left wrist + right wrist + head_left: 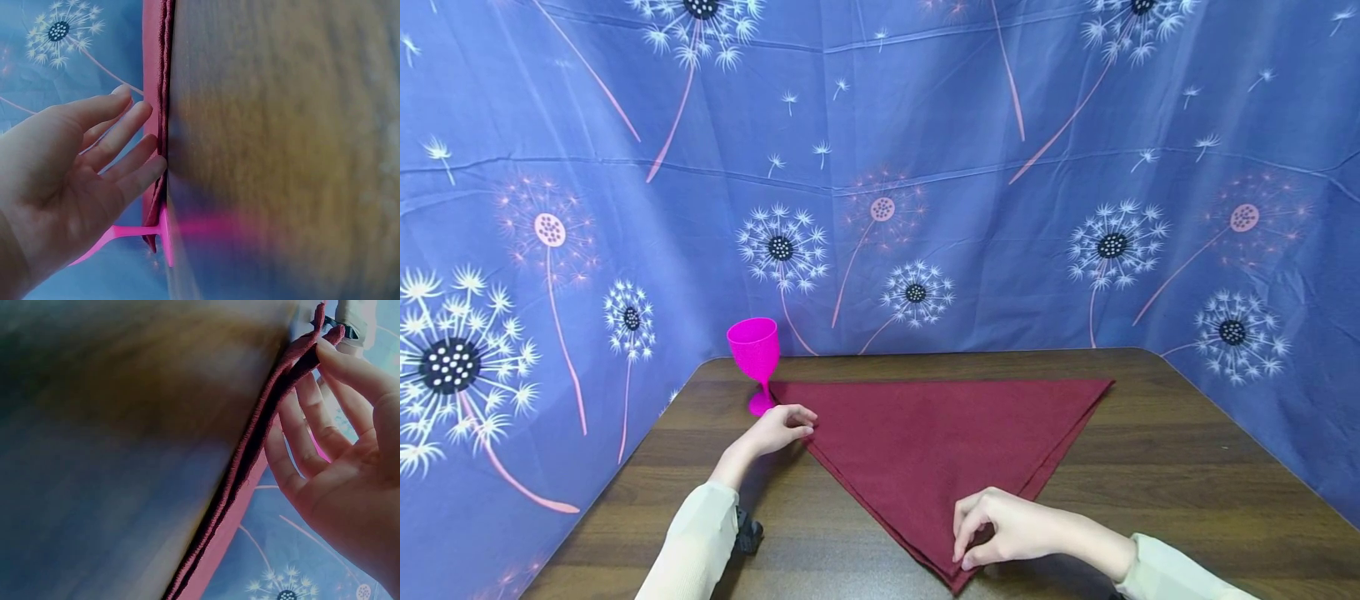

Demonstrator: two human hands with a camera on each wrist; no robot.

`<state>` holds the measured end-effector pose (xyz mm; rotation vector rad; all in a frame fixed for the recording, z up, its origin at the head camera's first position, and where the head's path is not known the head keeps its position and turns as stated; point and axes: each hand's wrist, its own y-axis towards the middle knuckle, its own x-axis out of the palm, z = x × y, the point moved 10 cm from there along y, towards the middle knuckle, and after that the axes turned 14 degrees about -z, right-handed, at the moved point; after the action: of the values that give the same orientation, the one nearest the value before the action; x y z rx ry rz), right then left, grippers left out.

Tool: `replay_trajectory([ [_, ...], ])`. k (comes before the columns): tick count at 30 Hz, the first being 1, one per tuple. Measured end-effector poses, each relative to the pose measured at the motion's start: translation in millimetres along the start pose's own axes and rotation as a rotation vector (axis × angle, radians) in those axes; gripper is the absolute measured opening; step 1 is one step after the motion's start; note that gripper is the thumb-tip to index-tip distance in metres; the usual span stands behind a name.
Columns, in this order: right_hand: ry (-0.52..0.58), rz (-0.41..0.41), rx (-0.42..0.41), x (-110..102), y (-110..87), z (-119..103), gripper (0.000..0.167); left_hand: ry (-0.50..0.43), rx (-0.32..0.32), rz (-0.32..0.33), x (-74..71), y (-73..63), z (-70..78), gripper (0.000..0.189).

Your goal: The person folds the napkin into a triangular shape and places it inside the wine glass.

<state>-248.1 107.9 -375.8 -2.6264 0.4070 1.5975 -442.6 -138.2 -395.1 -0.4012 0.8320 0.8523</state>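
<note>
A dark red cloth napkin (925,450), folded into a triangle, lies on the table with one point towards me. At that near point, my right hand (1011,525) pinches the cloth's edge between thumb and fingertips. The right wrist view shows the thumb of this hand (350,444) at the layered edge, where the layers stand slightly apart. My left hand (778,427) rests by the napkin's left edge with relaxed fingers, holding nothing. Just behind it stands a bright pink goblet (756,350), upright. In the left wrist view, part of the goblet's stem (134,231) shows below the hand.
The brown wooden table (1187,467) extends to both sides of the napkin. A blue curtain (1000,167) with dandelion prints hangs behind the table and along its sides. A small black device (748,532) sits at the left wrist.
</note>
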Motion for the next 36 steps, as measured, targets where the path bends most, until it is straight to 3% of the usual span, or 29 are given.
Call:
replay_trajectory([
  [8,-0.019,0.028,-0.051,-7,0.2,-8,0.009,-0.013,0.022,-0.018,1.5,0.5,2.8,0.022],
  [18,-0.007,-0.012,-0.057,0,0.0,-10,0.009,-0.033,0.021,-0.023,2.4,1.3,0.4,0.022],
  [27,-0.037,-0.047,0.013,7,0.6,-5,0.008,-0.026,0.01,-0.045,4.7,1.6,-1.6,0.022],
  [36,-0.127,-0.062,0.092,11,0.8,-2,0.018,-0.025,-0.004,-0.064,8.0,1.4,-2.0,0.023],
])
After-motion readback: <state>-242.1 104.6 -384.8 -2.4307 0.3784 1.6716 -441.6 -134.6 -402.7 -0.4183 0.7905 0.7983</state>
